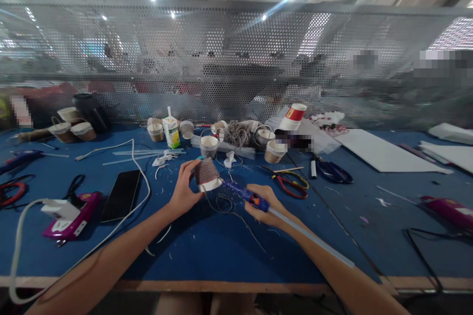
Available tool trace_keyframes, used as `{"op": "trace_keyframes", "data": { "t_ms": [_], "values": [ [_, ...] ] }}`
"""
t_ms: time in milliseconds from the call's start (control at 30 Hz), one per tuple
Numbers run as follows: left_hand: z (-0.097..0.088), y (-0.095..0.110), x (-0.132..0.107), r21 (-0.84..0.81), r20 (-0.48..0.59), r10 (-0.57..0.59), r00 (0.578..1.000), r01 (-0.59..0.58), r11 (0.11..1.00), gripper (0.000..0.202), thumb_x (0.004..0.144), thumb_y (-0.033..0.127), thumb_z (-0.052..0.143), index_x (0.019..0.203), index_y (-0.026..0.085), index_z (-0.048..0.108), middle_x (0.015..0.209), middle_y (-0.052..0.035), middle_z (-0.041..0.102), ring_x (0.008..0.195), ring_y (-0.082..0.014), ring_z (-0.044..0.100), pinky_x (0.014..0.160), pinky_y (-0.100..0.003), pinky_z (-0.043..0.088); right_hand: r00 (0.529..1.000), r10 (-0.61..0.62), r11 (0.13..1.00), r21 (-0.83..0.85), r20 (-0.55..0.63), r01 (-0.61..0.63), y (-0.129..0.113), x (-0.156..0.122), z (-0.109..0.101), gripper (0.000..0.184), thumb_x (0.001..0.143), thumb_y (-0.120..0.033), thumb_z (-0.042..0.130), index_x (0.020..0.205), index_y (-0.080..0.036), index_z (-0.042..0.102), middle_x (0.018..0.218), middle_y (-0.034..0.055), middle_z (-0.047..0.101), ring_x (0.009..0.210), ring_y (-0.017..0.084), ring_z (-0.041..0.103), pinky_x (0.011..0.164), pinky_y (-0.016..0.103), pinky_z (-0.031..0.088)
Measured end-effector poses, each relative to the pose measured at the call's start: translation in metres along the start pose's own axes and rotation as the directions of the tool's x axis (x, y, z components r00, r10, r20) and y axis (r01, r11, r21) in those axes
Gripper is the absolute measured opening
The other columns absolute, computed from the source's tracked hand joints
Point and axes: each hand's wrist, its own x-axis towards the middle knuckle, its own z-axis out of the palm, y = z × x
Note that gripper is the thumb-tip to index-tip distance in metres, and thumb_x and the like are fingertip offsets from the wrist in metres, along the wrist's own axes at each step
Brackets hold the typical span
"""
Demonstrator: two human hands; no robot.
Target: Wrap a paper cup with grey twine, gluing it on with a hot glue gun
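Twine-wrapped paper cup (207, 175) gripped by left hand (183, 192) | right hand (264, 203) clasps blue glue gun (246, 194), nozzle at cup's rim | likely gluing twine; next needs steady nozzle.

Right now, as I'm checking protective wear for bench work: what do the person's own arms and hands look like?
The left hand and right hand are bare: no gloves, no rings that I can make out. The left forearm and right forearm show no sleeves, watch or bands up to the picture's lower edge.
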Motion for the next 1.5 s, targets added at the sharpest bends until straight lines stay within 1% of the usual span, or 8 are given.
{"op": "trace_keyframes", "data": {
  "t_ms": [400,700,933,1067,1133,1267,1400,1500],
  "values": [
    [-0.003,-0.007,0.000,-0.034,-0.012,0.005,1.000,-0.005,0.999,0.069,0.069,0.022,0.068,0.131,0.024,0.039,0.129,-0.0108,0.036,0.126,-0.0255,0.042,0.100,-0.040,0.046,0.999,-0.034,0.996,-0.084,0.010,0.035,0.027,0.002,0.001,0.017,0.069,-0.019,0.051,0.060,-0.022,0.036,0.054,-0.0046,0.040,0.049,0.010,0.040,0.049,0.022,0.030],
    [-0.003,-0.006,0.001,0.148,-0.016,0.060,0.998,-0.057,0.987,0.071,0.068,0.019,0.064,0.134,0.024,0.039,0.123,-0.0096,0.044,0.119,-0.0255,0.046,0.101,-0.044,0.043,0.936,0.333,0.788,-0.579,0.111,-0.212,0.039,0.009,-0.019,0.043,0.063,-0.045,0.076,0.084,-0.019,0.050,0.092,0.0082,0.056,0.068,0.022,0.060,0.057,0.030,0.043],
    [-0.001,0.000,-0.001,0.205,-0.045,0.025,0.999,-0.015,0.979,0.068,0.063,0.017,0.067,0.128,0.024,0.046,0.117,-0.0081,0.043,0.115,-0.0257,0.046,0.097,-0.043,0.045,0.970,0.234,0.924,-0.328,0.073,-0.198,0.038,0.010,-0.043,0.060,0.064,-0.047,0.075,0.110,-0.020,0.049,0.114,0.0129,0.052,0.103,0.031,0.057,0.083,0.043,0.049],
    [0.001,-0.003,-0.001,0.208,-0.026,-0.008,1.000,0.013,0.978,0.071,0.062,0.017,0.067,0.129,0.024,0.045,0.120,-0.0087,0.040,0.116,-0.0263,0.045,0.094,-0.042,0.047,0.990,0.035,0.989,-0.138,-0.134,-0.054,0.013,0.010,-0.034,0.024,0.082,-0.031,0.058,0.102,-0.020,0.052,0.113,0.0139,0.058,0.109,0.029,0.055,0.093,0.046,0.045],
    [0.001,-0.003,-0.001,0.211,-0.022,-0.016,1.000,0.021,0.977,0.071,0.063,0.016,0.066,0.129,0.024,0.045,0.120,-0.0088,0.040,0.116,-0.0263,0.045,0.094,-0.042,0.047,0.978,0.066,0.997,0.055,-0.199,-0.056,0.000,0.008,-0.020,0.012,0.084,-0.029,0.054,0.093,-0.020,0.053,0.100,0.0115,0.063,0.087,0.023,0.063,0.077,0.039,0.052],
    [0.001,0.002,-0.001,0.230,-0.068,0.017,0.998,-0.001,0.973,0.069,0.064,0.017,0.067,0.128,0.023,0.044,0.118,-0.0087,0.040,0.117,-0.0264,0.043,0.098,-0.044,0.044,0.937,0.295,0.813,0.466,0.188,-0.350,-0.012,0.002,0.011,0.019,0.088,-0.038,0.052,0.092,-0.020,0.049,0.058,-0.0045,0.055,0.040,0.010,0.053,0.041,0.022,0.045],
    [0.001,0.007,-0.003,0.210,-0.144,0.054,0.988,-0.023,0.977,0.068,0.066,0.020,0.066,0.129,0.022,0.042,0.118,-0.0088,0.040,0.116,-0.0253,0.044,0.098,-0.043,0.044,0.878,0.350,0.623,0.618,0.327,-0.479,-0.015,0.001,0.028,0.036,0.080,-0.043,0.064,0.086,-0.023,0.034,0.101,0.0030,0.063,0.035,0.004,0.052,0.031,0.018,0.041],
    [0.002,0.008,-0.005,0.157,-0.164,0.074,0.984,-0.049,0.986,0.068,0.067,0.023,0.067,0.130,0.022,0.041,0.118,-0.0093,0.039,0.114,-0.0251,0.045,0.096,-0.042,0.045,0.866,0.247,0.478,0.722,0.435,-0.499,-0.018,0.003,0.031,0.045,0.076,-0.043,0.069,0.084,-0.024,0.028,0.107,0.0044,0.062,0.034,0.002,0.053,0.031,0.016,0.041]
  ]
}}
